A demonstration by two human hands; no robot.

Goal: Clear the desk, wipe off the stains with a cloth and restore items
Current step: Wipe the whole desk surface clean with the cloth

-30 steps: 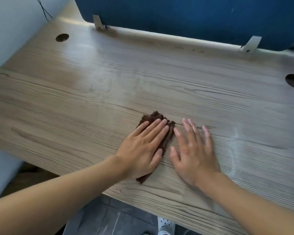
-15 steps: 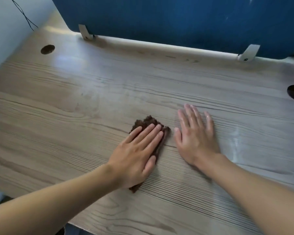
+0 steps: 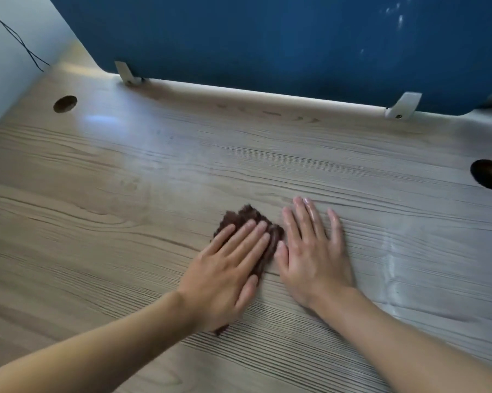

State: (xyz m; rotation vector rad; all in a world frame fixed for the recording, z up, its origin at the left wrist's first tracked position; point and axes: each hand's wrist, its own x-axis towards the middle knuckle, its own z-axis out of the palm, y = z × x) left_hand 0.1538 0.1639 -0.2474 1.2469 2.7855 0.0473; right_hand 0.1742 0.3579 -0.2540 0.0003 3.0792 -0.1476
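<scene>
Head view: my left hand [image 3: 225,268] lies flat, fingers straight, on the brown cloth [image 3: 244,218] and presses it to the desk [image 3: 111,228]. The cloth shows past my fingertips and beside my thumb, and a scrap pokes out under my wrist. My right hand [image 3: 314,251] is spread flat on bare wood just beside it, its thumb almost touching the cloth's edge, and it holds nothing.

I judge the main risk to be slip. Nothing grips the cloth, so a hard push could slide my palm over it and leave it bunched. My right fingers look glossy, perhaps damp, so leaning on them could print marks on the wood. The pale streak [image 3: 392,259] to the right of my right hand could be smeared by my forearm, or missed altogether.
</scene>
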